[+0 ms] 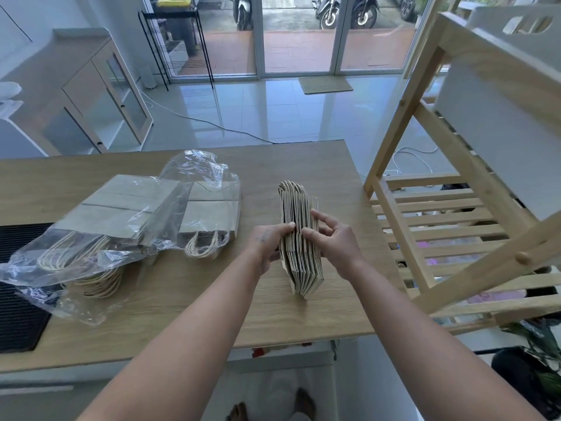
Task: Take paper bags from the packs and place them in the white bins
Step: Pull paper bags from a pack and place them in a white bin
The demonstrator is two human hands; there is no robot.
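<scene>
Wooden rack (455, 205) blocks right; plastic packs (121, 226) crowd left.

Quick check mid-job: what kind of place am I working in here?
Probably a home or small shop's front room: a wooden table with plastic packs of paper bags, glass doors facing parked motorbikes, and a glass-fronted cabinet on the left.

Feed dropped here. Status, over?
Left hand, right hand grip upright bag stack on table. Two opened packs lie left. White bin on rack, right. Nothing blocking.

No legible text, labels, brands or numbers on anything in view.
</scene>
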